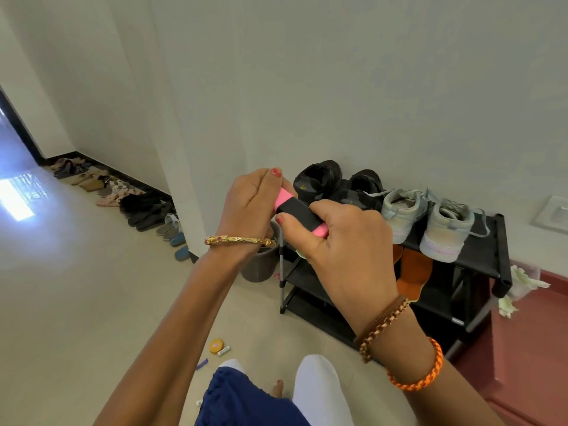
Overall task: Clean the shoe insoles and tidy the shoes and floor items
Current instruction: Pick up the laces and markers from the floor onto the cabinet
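I hold a pink and black marker-like stick (299,215) in front of me with both hands. My left hand (250,201) pinches its pink upper end. My right hand (344,241) wraps the black middle, and the pink lower end pokes out by the thumb. Behind them stands a black shoe rack (482,256) against the wall. On its top shelf sit a pair of black shoes (335,182) and a pair of grey sneakers (430,219). Orange insoles (413,272) lie on the shelf below.
A grey bin (261,265) stands left of the rack. On the floor near my feet lie a yellow round lid (216,345), a small white tube (223,351) and a purple bit (202,364). A row of sandals (123,195) lines the left wall. A red step (528,342) is at right.
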